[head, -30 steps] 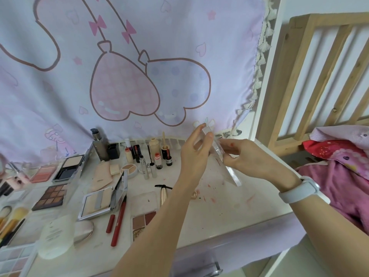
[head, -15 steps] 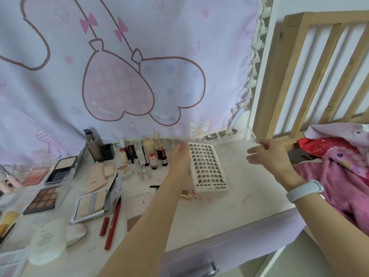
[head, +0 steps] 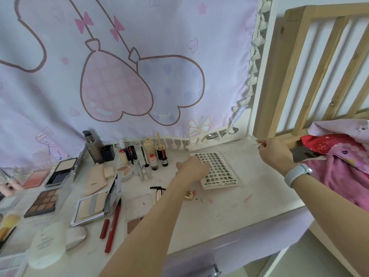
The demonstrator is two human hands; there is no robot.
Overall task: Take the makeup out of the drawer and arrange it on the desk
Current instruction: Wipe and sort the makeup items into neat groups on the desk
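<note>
Lash tray (head: 220,171) lies flat, long axis running front-to-back, under the left hand's (head: 192,168) fingers; bare worktop (head: 249,204) right of it. Right hand (head: 274,151) pinches a clear lid.

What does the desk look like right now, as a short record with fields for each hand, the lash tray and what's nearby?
left hand: rests on the lash tray's left edge
right hand: raised at the desk's back right corner, pinching a clear lid, hard to make out
lash tray: lies flat on the desk, uncovered
nearby: gold cap, mascara wand, small bottles
</note>
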